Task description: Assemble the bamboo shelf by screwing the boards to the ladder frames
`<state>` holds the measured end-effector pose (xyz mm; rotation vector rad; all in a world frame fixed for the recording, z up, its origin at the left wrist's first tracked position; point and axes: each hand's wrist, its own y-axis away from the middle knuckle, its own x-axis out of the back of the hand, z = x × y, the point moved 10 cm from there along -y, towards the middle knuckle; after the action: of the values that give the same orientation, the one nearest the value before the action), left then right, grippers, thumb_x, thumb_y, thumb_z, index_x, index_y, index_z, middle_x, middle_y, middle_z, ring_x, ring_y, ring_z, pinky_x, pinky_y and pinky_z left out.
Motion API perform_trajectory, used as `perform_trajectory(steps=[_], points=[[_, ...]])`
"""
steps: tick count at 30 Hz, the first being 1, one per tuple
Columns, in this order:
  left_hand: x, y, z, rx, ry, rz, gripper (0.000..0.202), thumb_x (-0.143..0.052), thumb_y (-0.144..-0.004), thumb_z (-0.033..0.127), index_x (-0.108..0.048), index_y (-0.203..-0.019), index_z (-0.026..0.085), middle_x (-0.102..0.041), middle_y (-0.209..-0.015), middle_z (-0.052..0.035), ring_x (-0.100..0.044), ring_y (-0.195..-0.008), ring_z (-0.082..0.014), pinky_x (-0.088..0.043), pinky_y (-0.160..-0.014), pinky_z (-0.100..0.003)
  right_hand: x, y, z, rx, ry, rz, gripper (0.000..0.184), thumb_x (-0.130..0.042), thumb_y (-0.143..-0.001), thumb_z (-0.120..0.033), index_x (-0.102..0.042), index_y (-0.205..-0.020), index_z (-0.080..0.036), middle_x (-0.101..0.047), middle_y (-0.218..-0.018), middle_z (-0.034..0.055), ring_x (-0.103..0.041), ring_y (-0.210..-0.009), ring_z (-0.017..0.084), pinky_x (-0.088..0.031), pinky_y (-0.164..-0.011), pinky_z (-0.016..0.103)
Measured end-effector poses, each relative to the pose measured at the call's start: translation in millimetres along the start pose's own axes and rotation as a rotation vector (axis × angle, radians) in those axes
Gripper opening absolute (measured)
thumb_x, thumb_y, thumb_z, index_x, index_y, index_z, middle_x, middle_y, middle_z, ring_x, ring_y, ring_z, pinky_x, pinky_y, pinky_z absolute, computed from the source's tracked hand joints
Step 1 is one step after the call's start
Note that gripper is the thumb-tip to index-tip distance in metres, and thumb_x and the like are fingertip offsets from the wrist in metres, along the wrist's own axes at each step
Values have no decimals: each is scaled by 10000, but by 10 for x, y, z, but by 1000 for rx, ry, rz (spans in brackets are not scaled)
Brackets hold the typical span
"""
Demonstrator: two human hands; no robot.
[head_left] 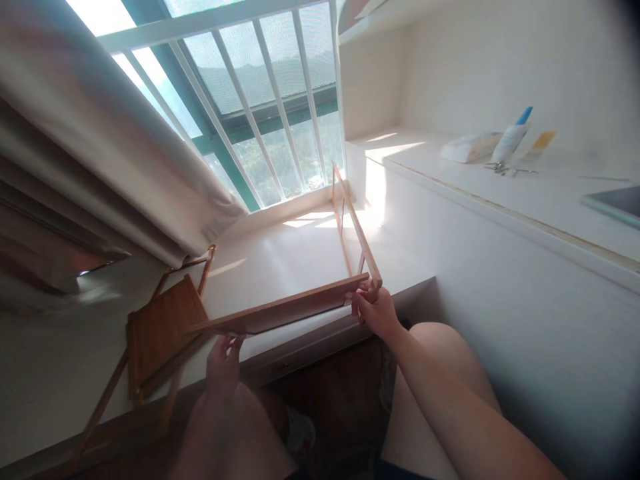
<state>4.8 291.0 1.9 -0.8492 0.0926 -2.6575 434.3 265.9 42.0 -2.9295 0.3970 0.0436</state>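
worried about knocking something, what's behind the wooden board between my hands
Beyond the board: a white ledge, a wooden frame at right, and a barred window. The strip just behind the board is covered; I can't tell what's there.

Home room: long curtain [120, 133], barred window [250, 93], white shelf [555, 197].

"Where could the right hand [376, 312] pass?"
"Rightward: a gap lies between its grip and the white cabinet side [480, 267]. Straight beyond, the wooden frame [361, 235] stands in the way."
"And the left hand [224, 363]?"
"The board [287, 307] bars it just past the fingertips; a legged wooden piece [167, 327] crowds its left. Between both hands, there's room on the board's near side."
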Motion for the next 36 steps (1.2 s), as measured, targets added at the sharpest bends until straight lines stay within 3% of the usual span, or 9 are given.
perform_trajectory(steps=[7, 13, 16, 18, 21, 25, 28, 31, 36], points=[[-247, -136, 9, 40, -11, -167, 519, -592, -804, 628, -665, -1013, 158, -734, -994, -106, -687, -974, -256, -541, -862, -397, -60, -20, 44, 93, 183, -28, 245, -722, -817, -345, -601, -668, -193, -588, -532, -35, -527, -489, 126, -429, -513, 253], [112, 51, 171, 87, -177, 80, 588, -732, -612, 668, -529, -912, 204, -582, -906, -36, -616, -831, -261, -525, -815, -446, -60, -11, 50, 115, 205, -25, 204, -730, -824, -338, -656, -722, -177, -606, -591, -23, -519, -576, 138, -422, -568, 259], [376, 373, 489, 82, -253, 292, 560, -712, -697, 664, -414, -918, 244, -497, -952, -29, -561, -948, -282, -478, -927, -517, -92, -4, 58, 100, 171, -64, 189, -714, -842, -331, -662, -746, -176, -636, -623, -14, -539, -595, 146, -429, -587, 263], [354, 578, 1102, -165, -337, 354, 477, -693, -779, 602, -427, -955, 248, -523, -1073, -78, -526, -1116, -302, -423, -1030, -498, -99, -2, 60, 106, 166, -72, 182, -716, -840, -325, -663, -746, -178, -651, -634, -9, -558, -610, 155, -436, -601, 268], [-172, 832, 2182, -633, -485, 147, 425, -662, -882, 496, -477, -1169, 244, -567, -1268, -145, -507, -1247, -310, -356, -1083, -499, -103, -4, 68, 117, 164, -69, 171, -718, -839, -324, -671, -757, -182, -662, -653, -2, -578, -639, 168, -446, -624, 276], [-1023, 880, 2912, -858, -723, -276, 418, -627, -915, 524, -562, -1275, 321, -558, -1450, -98, -466, -1327, -357, -299, -1038, -546, -154, -3, 76, 121, 149, -94, 178, -701, -855, -342, -689, -785, -179, -653, -678, -5, -548, -630, 151, -443, -621, 269], [-1435, 833, 2988, -892, -811, -552, 281, -466, -1010, 491, -644, -1041, 276, -745, -1053, -47, -660, -1007, -263, -400, -840, -399, -161, 3, 78, 121, 148, -89, 201, -670, -882, -370, -721, -866, -176, -620, -649, -16, -509, -584, 134, -428, -577, 255], [-1520, 690, 2998, -864, -840, -558, 343, -396, -1030, 479, -626, -923, 247, -747, -903, -36, -677, -787, -223, -365, -645, -309, -151, 13, 100, 101, 110, -89, 296, -634, -917, -402, -713, -1105, -187, -610, -642, -23, -539, -564, 139, -457, -568, 260], [-1556, 486, 3040, -839, -846, -523, 345, -413, -1005, 518, -628, -941, 257, -745, -905, -37, -685, -778, -233, -370, -621, -279, -250, 38, 61, 105, 67, -215, 491, -535, -986, -388, -499, -1449, -227, -637, -722, -8, -615, -586, 161, -543, -643, 312]])
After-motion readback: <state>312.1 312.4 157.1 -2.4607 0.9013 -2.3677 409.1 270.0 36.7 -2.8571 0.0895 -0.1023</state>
